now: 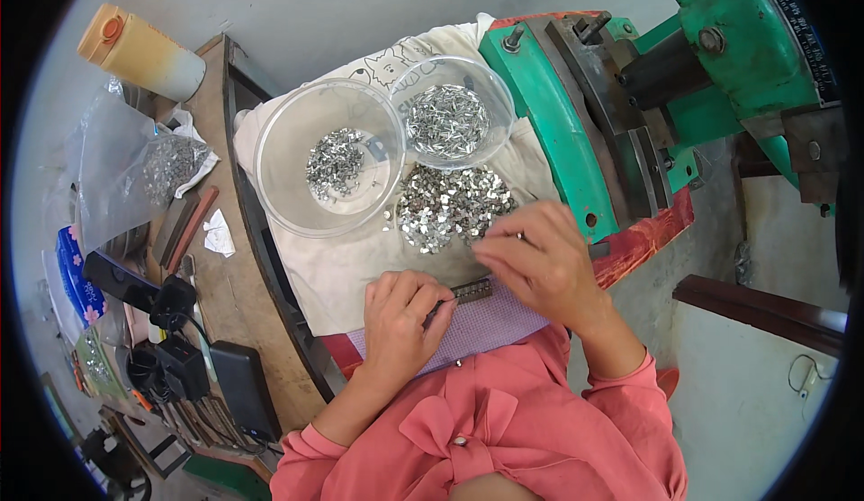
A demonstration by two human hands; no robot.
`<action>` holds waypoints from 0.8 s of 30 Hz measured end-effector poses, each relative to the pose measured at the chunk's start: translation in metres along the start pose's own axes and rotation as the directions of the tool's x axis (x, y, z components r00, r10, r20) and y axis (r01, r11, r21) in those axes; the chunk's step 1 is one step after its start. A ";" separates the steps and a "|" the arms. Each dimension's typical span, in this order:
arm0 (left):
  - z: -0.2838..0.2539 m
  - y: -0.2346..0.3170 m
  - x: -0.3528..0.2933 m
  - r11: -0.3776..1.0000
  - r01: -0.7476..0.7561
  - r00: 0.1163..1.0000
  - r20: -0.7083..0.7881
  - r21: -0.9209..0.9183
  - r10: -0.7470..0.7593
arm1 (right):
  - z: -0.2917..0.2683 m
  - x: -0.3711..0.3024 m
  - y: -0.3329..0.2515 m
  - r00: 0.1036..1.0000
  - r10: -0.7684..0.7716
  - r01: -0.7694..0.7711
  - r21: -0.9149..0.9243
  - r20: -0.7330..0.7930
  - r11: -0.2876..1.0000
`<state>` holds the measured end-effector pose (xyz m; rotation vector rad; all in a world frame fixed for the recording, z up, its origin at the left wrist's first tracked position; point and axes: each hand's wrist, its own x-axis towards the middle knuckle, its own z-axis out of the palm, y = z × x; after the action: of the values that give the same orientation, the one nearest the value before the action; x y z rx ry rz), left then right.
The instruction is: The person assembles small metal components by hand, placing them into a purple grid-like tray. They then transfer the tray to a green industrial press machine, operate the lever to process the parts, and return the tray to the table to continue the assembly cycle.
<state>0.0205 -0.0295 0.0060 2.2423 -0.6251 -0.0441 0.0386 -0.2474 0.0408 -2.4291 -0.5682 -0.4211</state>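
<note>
My left hand (396,321) is closed around one end of a short, dark metal strip (474,291) with a row of small slots or parts along it. The strip lies over a purple checked cloth (486,319) in front of me. To the right and a little above it, my right hand (547,262) has thumb and fingers pinched together; whatever they hold is too small to make out. Just beyond my hands a heap of small shiny metal pieces (454,206) is spread on a pale cloth (319,267).
Behind the heap stand a large clear tub (277,172) with small metal bits and a smaller clear tub (506,105) of thin metal pins. A green machine press (562,141) rises at the right. On the left, a wooden table (261,330) bears a plastic bag (112,159), a jug (148,55) and tools.
</note>
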 end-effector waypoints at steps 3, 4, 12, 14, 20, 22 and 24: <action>0.002 0.000 -0.001 1.000 -0.007 1.000 -0.010 0.016 0.007 | 0.005 -0.018 -0.009 1.000 -0.012 0.012 0.031 0.011 0.999; 0.002 -0.001 -0.002 1.000 -0.010 1.000 -0.014 0.023 0.010 | 0.008 -0.023 -0.012 1.000 -0.015 0.015 0.033 0.017 0.999; -0.010 -0.004 -0.005 0.999 0.008 1.000 0.000 -0.038 -0.008 | 0.025 -0.039 -0.023 0.991 -0.085 0.088 -0.020 0.104 0.996; -0.015 -0.007 -0.005 0.998 0.021 1.000 0.011 -0.053 -0.020 | 0.024 -0.038 -0.023 0.987 -0.103 0.111 -0.060 0.127 0.992; -0.020 -0.013 -0.005 0.998 -0.041 0.998 0.045 -0.049 0.043 | 0.016 -0.033 -0.025 0.986 -0.106 0.123 -0.128 0.132 0.984; -0.021 -0.013 -0.006 0.996 -0.080 0.995 0.058 -0.025 0.081 | 0.008 -0.035 -0.021 0.995 -0.065 0.075 -0.118 0.079 0.990; -0.022 -0.013 -0.007 0.996 -0.084 0.994 0.072 -0.015 0.084 | 0.000 -0.040 -0.017 0.999 -0.023 0.028 -0.120 0.044 0.992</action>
<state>0.0250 -0.0037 0.0101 2.2090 -0.7560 -0.0874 -0.0042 -0.2471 0.0319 -2.5537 -0.6083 -0.4269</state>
